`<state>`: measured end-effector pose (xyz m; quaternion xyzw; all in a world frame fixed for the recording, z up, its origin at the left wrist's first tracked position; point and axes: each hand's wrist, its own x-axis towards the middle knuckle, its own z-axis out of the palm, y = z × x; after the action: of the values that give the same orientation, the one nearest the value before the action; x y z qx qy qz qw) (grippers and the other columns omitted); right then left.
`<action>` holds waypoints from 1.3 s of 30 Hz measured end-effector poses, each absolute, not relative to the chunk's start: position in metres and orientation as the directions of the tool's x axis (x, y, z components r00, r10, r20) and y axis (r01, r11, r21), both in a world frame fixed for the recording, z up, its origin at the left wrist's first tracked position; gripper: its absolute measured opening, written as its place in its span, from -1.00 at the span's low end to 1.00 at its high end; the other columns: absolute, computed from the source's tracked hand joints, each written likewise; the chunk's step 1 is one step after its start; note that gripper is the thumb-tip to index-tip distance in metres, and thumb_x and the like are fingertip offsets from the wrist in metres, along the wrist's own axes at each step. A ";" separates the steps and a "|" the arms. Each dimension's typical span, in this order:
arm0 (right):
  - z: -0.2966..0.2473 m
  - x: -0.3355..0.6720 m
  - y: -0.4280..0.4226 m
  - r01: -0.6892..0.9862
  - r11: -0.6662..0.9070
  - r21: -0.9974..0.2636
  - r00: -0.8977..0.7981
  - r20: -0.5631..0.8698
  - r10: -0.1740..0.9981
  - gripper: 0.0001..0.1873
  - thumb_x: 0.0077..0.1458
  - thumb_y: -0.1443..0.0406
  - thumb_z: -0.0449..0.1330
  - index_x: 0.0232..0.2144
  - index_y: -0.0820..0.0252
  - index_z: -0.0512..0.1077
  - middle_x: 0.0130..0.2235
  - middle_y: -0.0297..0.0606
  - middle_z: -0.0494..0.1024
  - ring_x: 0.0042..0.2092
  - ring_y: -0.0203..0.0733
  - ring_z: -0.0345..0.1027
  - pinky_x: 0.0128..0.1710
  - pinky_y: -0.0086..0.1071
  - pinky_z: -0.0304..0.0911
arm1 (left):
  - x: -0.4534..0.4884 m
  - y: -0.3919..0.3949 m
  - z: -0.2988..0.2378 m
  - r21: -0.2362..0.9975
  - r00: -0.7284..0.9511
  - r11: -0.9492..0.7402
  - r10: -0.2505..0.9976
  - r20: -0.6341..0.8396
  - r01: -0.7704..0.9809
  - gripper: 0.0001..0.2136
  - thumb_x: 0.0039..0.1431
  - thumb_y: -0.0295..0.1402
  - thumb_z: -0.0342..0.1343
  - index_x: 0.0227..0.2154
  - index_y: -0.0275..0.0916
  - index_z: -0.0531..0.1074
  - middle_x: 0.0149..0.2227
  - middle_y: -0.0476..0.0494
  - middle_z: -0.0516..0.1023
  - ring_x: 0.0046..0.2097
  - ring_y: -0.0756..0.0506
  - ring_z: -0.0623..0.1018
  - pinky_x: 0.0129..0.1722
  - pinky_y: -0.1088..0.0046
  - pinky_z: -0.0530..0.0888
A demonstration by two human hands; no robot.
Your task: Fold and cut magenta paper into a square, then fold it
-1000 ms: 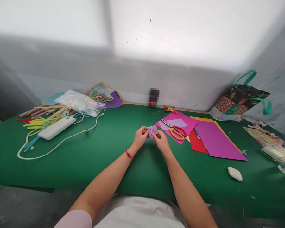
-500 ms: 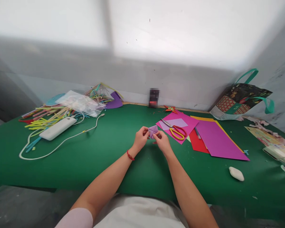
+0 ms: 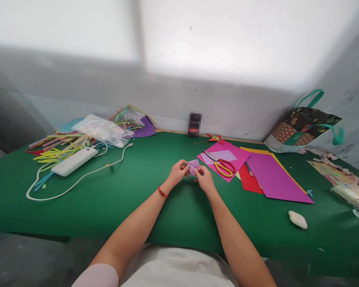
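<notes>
Head cam: both hands in close, mid-table, working the same pc. L hand (image 3: 178, 172) pinches the L edge of a small folded lilac paper (image 3: 193, 164), thumb + fingers closed on it. R hand (image 3: 205, 179) pinches its lower R side, same grip. Paper sits btwn the fingertips, fold lines showing on the near face; can't tell if it touches the green table (image 3: 131, 211) underneath. Red bracelet (image 3: 163, 192) on L wrist.

Just R of the R hand: scissors (image 3: 218, 160), red + yellow handles, lying on a flat lilac sheet (image 3: 227, 154) and a magenta sheet (image 3: 240, 155) below it. Orange-red paper star (image 3: 215, 138) at the back edge of that stack. Further R: red sheet (image 3: 251, 185), pen (image 3: 249, 169), big purple sheet (image 3: 277, 175) w/ a yellow sheet (image 3: 254, 150) partly under it. White rounded case (image 3: 298, 219) near front R.

L side, well apart from hands: white box (image 3: 74, 161) w/ white cable (image 3: 44, 199), pile of colored strips (image 3: 55, 153), clear plastic bag (image 3: 103, 129) on top.
</notes>
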<state>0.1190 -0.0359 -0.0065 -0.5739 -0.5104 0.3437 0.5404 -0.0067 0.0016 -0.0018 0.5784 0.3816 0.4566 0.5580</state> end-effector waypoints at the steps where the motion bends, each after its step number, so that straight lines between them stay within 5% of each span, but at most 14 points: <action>1: -0.008 0.119 -0.035 0.217 0.100 -0.971 0.255 0.155 0.955 -0.62 -0.23 -0.02 0.13 -0.66 0.15 0.20 -0.45 -0.30 0.26 -0.43 -0.22 0.20 -0.64 -0.34 0.31 | -0.006 0.001 -0.002 0.995 0.291 -0.076 0.952 0.091 -0.065 -0.82 -0.06 -0.30 0.14 -0.50 -0.24 0.25 -0.61 0.07 0.43 -0.57 0.04 0.44 -0.56 0.54 0.41; 12: -0.005 0.119 -0.038 0.263 0.224 -0.938 0.248 0.290 0.924 -0.67 -0.12 0.04 0.11 -0.61 0.16 0.23 -0.34 -0.21 0.32 -0.36 -0.20 0.23 -0.63 -0.38 0.30 | -0.005 0.001 -0.003 0.994 0.308 -0.046 0.948 0.076 -0.103 -0.83 -0.04 -0.35 0.14 -0.50 -0.24 0.24 -0.60 0.06 0.46 -0.52 0.02 0.49 -0.51 0.53 0.45; 26: 0.002 0.119 -0.035 -0.123 0.179 -0.976 0.208 0.152 0.966 -0.40 -0.22 0.11 0.27 -0.10 0.17 0.28 -0.32 -0.22 0.53 -0.23 -0.08 0.41 -0.41 -0.26 0.40 | -0.005 0.002 0.005 0.960 0.201 0.099 0.979 -0.046 -0.262 -0.88 -0.01 -0.39 0.12 -0.47 -0.25 0.27 -0.57 0.02 0.50 -0.48 -0.01 0.54 -0.42 0.47 0.49; 39: -0.001 0.121 -0.033 -0.253 0.088 -0.963 0.113 0.060 0.992 -0.56 -0.25 0.03 0.29 -0.35 0.19 0.42 -0.29 -0.21 0.55 -0.18 -0.07 0.41 -0.22 -0.23 0.35 | -0.002 0.000 0.001 0.959 0.274 0.111 0.961 -0.036 -0.262 -0.86 0.02 -0.43 0.10 -0.49 -0.24 0.21 -0.60 0.07 0.47 -0.48 0.01 0.54 -0.36 0.45 0.50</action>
<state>0.1210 -0.0331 -0.0006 -0.4372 -0.4222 0.5149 0.6046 -0.0019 0.0001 0.0012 0.4692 0.3722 0.4736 0.6458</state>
